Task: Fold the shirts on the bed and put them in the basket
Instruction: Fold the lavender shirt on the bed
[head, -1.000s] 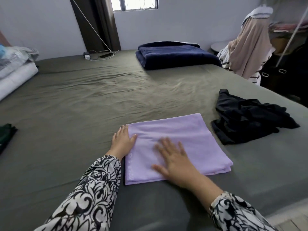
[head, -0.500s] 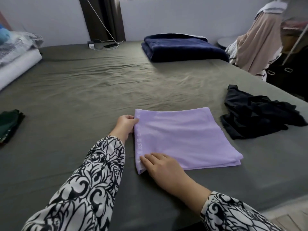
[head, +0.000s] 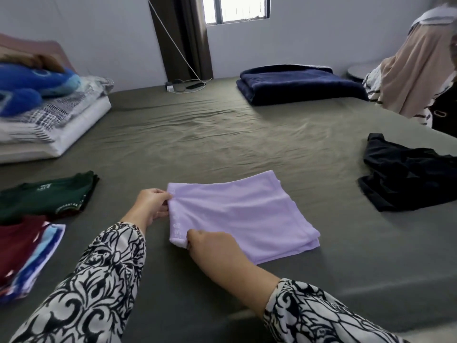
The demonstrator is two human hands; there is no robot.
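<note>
A folded lilac shirt [head: 242, 216] lies on the olive bed sheet [head: 222, 134] in front of me. My left hand [head: 150, 204] pinches its far left corner. My right hand [head: 212, 248] pinches its near left corner, and that left edge is lifted slightly off the sheet. A crumpled black shirt [head: 408, 174] lies unfolded at the right. Folded shirts sit at the left: a dark green one [head: 44, 194], a maroon one [head: 17, 238] and a blue printed one [head: 37, 263]. No basket is in view.
A folded navy blanket [head: 296, 82] lies at the far side of the bed. Stacked bedding with a blue plush toy [head: 32, 82] sits far left. Hanging clothes [head: 410, 65] stand off the bed's right edge. A charger and cable [head: 183, 85] lie near the curtain.
My right hand slid from the middle of the lilac shirt to its near left corner and now pinches it. My left hand went from flat to gripping the far corner. The view swung left.
</note>
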